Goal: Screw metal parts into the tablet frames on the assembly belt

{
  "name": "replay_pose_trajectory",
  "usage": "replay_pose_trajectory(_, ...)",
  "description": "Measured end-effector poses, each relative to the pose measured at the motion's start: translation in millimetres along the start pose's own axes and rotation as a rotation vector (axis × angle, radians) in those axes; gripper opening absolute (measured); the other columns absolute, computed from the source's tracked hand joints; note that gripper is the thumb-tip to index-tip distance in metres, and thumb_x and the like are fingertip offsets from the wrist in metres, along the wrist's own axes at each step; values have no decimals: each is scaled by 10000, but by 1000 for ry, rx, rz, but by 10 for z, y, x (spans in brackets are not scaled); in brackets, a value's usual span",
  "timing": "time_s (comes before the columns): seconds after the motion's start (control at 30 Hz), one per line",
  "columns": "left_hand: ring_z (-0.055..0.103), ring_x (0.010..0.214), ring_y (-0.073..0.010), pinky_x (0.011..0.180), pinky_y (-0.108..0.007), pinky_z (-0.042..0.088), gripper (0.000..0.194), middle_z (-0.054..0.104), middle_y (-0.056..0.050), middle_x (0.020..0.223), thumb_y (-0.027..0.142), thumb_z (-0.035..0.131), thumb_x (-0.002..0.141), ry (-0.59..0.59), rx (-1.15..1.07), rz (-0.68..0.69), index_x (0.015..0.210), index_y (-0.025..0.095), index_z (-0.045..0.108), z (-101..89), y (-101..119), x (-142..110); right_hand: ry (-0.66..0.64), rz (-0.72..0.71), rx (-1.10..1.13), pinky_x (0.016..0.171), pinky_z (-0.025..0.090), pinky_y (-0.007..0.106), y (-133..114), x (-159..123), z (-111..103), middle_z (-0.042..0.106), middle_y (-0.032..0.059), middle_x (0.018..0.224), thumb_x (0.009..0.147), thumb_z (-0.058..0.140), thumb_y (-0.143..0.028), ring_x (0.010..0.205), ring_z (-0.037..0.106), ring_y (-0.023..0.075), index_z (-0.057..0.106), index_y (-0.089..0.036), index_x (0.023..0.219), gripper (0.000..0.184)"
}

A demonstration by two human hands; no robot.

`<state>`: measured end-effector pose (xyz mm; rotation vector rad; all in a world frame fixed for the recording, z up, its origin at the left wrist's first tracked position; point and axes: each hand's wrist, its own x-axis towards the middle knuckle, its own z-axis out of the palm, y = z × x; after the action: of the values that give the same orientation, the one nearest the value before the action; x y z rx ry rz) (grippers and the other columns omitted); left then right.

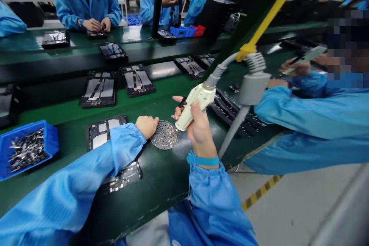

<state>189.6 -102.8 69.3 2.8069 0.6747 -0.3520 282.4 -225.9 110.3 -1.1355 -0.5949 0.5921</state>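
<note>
L grip (146, 127) curled, fingers bunched, just beside rim of round perforated metal disc (165, 135). Can't tell if it's clenched on anything or touching the disc. Disc lies flat on green table (150, 196), betw. my hands.

R grip (198, 125) clenched around cream electric screwdriver (184, 118), held tilted, nose end down by disc rim; contact unclear. Grey hose (216, 71) runs up from tool's top end. Turquoise wrist strap (203, 160) on R wrist.

Nearby: dark device frame w/ metal plates (106, 132) just past L forearm; 2nd device frame (123, 177) partly under L sleeve. More frames further along table, approx. same type. Blue plastic bin (49, 138) at far L, holds loose small metal parts (27, 150). To my R, co-worker's blue sleeve (314, 111), that person's hand (295, 68) holding pale flat panel (307, 54).
</note>
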Motion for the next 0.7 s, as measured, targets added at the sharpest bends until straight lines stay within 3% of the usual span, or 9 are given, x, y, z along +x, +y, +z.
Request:
replay_pose_trajectory(0.1,674,1077,-308,904,-390,501,264,678,-153,1141,246,458,1021,48,-23,-27,1209,177,630,-83,-190,-132,22,-12,43,525,444,247,214,54,162,533,-25,605,757,675,-784,531,485,112,717,-159,985,667)
replay_pose_trajectory(0.23,668,1061,-249,865,-295,473,299,676,-68,1202,368,501,1026,248,-51,-155,1255,209,607,-121,-684,-747,107,-78,82,420,344,249,434,71,258,446,-37,502,735,554,-890,430,428,112,642,-171,775,725)
replay_pose_trajectory(0.33,677,952,-239,694,-253,408,326,711,-29,1084,432,491,1012,367,-12,-462,1217,206,605,-12,-1130,-1317,106,-108,88,417,358,262,489,87,241,461,-39,543,686,572,-915,431,427,113,604,-192,804,733)
replay_pose_trajectory(0.4,668,833,-248,598,-242,322,446,716,-20,964,517,497,975,322,16,-692,1281,198,553,139,-1324,-1616,101,-109,71,412,362,270,505,100,208,480,-33,575,678,560,-928,433,425,114,588,-203,821,740)
replay_pose_trajectory(0.5,638,715,-227,586,-244,337,580,709,-12,905,559,484,907,248,-118,-803,1366,205,500,419,-1358,-1855,97,-116,35,404,357,283,539,113,157,485,-21,575,675,521,-950,420,426,116,584,-203,795,759)
replay_pose_trajectory(0.6,615,629,-174,614,-243,422,622,702,11,889,557,487,864,323,-309,-725,1400,243,501,613,-1226,-1894,99,-114,39,407,349,280,580,116,130,465,-25,570,659,543,-952,421,425,113,612,-188,801,780)
replay_pose_trajectory(0.7,561,509,-133,551,-231,453,646,706,40,846,606,525,856,374,-404,-619,1404,265,502,636,-1219,-1905,98,-117,37,418,351,274,605,117,133,430,-36,531,664,557,-944,421,432,117,639,-179,791,781)
